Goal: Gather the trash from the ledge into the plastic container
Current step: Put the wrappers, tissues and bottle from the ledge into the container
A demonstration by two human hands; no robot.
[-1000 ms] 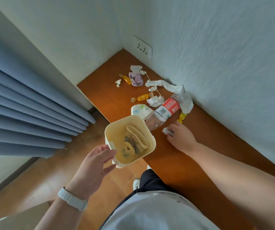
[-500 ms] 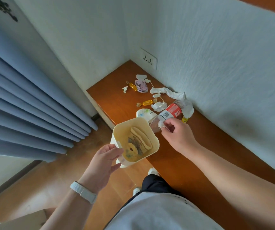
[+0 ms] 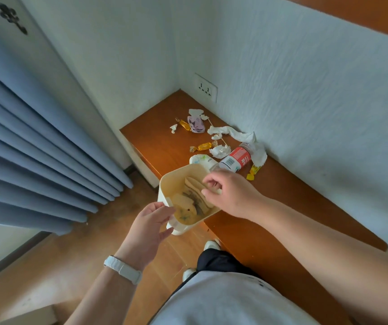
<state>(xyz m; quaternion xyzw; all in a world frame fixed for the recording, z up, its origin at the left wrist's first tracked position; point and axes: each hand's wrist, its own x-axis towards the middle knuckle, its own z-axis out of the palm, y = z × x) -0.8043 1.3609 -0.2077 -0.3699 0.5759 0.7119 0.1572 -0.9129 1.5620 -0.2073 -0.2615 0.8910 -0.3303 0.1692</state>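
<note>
My left hand (image 3: 150, 221) grips the cream plastic container (image 3: 164, 184) by its near rim and holds it at the edge of the brown ledge (image 3: 160, 141). Peels and scraps lie inside it. My right hand (image 3: 230, 193) hovers over the container's opening with its fingers curled around a small white paper scrap that barely shows. Behind it on the ledge lie a clear bottle (image 3: 235, 159) with a red label, a long white tissue (image 3: 242, 137), a crumpled tissue (image 3: 220, 151), a gold candy wrapper (image 3: 201, 146), a purple packet (image 3: 196, 124) and a yellow wrapper (image 3: 253, 172).
A white wall with a socket (image 3: 205, 87) closes off the ledge at the back and right. Blue curtains (image 3: 36, 137) hang at the left over the wooden floor. My legs and shoes stand right below the container.
My right hand lifted the white scrap off the ledge beside the bottle and moved left over the container. The left hand kept holding the container.
</note>
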